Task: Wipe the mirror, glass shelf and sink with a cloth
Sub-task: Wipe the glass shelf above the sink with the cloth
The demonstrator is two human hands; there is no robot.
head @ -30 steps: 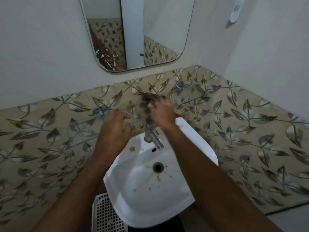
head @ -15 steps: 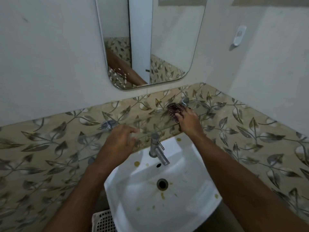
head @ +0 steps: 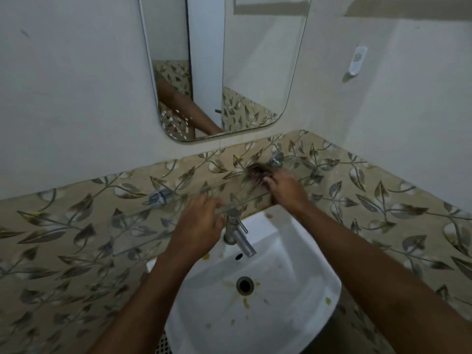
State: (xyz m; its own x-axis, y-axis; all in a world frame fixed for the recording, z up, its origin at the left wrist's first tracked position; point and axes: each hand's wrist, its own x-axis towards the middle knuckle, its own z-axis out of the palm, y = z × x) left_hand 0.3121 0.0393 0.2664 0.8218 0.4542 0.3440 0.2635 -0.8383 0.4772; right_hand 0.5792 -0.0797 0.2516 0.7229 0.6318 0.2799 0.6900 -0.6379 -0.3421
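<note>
A rounded mirror (head: 255,67) hangs on the wall above a white sink (head: 268,302) stained with yellowish spots, its steel tap (head: 238,236) at the back rim. Between them runs the glass shelf (head: 204,198) on two chrome brackets. The left hand (head: 199,226) rests on the shelf's front edge, fingers bent over it, while the right hand (head: 283,186) presses a dark cloth (head: 258,172) onto the shelf's right end.
</note>
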